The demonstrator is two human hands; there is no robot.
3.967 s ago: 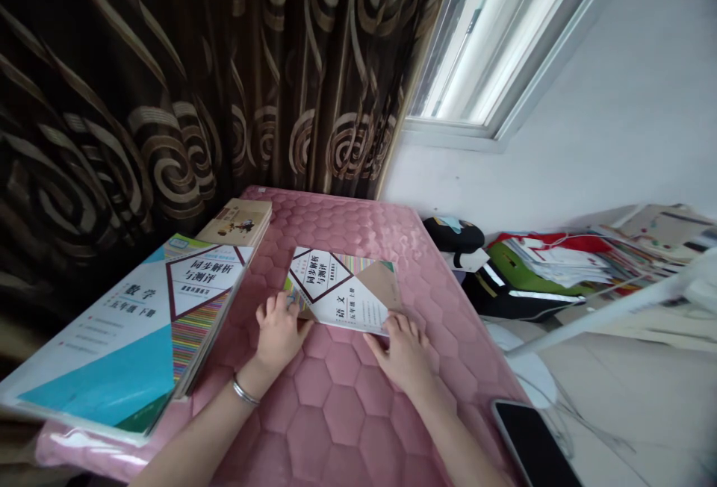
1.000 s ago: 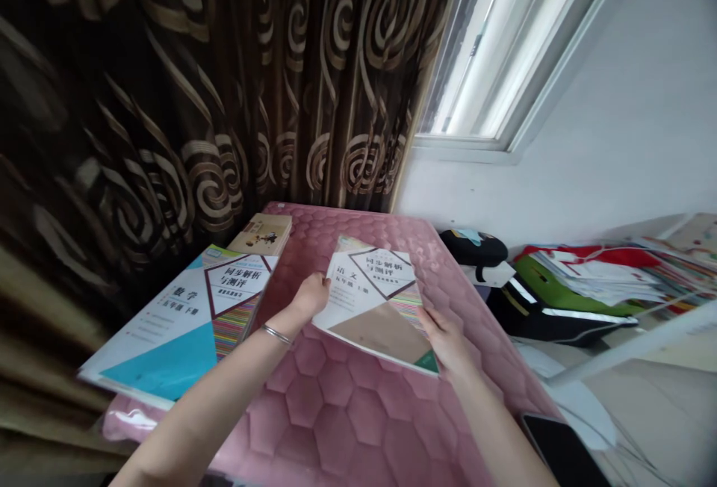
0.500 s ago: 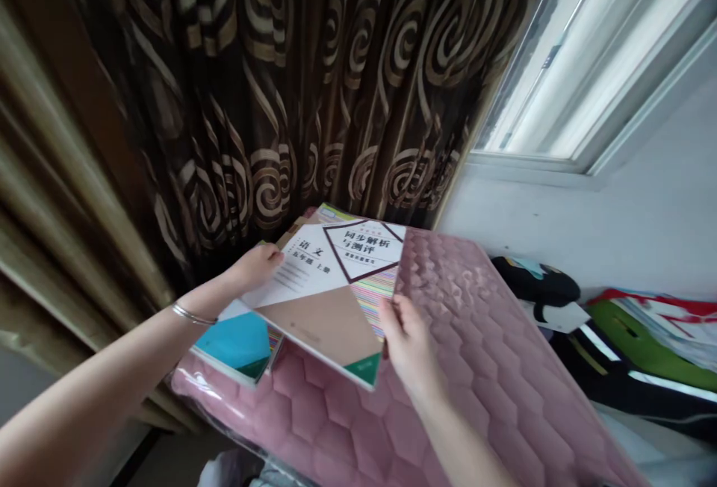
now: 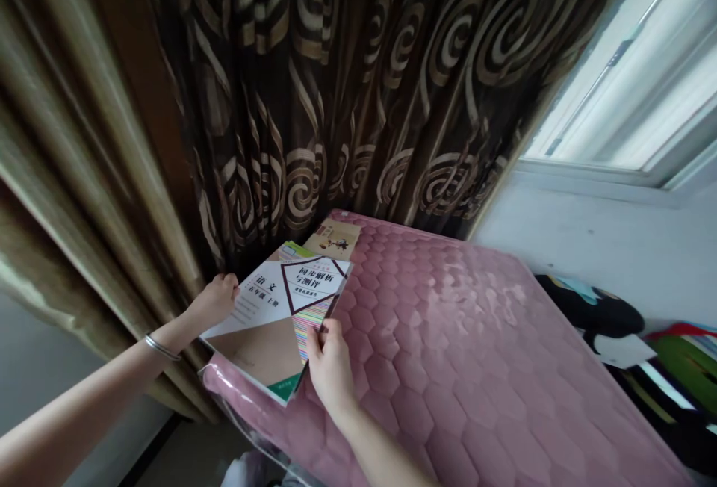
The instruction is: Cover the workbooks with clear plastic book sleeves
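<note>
A white and brown workbook with a green corner and Chinese print lies at the left corner of the pink quilted surface, over other books. My left hand, a silver bangle on its wrist, is closed on the workbook's left edge. On the opposite edge my right hand pinches it between thumb and fingers. Behind the workbook, a tan booklet with a small picture shows. A yellow-green book edge peeks out at its top; the rest of what lies beneath is hidden.
The pink quilted surface has clear plastic along its front edge. Patterned dark curtains hang behind it, with gold curtains at the left. Dark clothing and a green item lie at the right, below a window.
Both hands have moved the workbook left, over the blue-cornered book, which is now covered. The tan booklet behind has come into view. The camera has turned slightly left.
</note>
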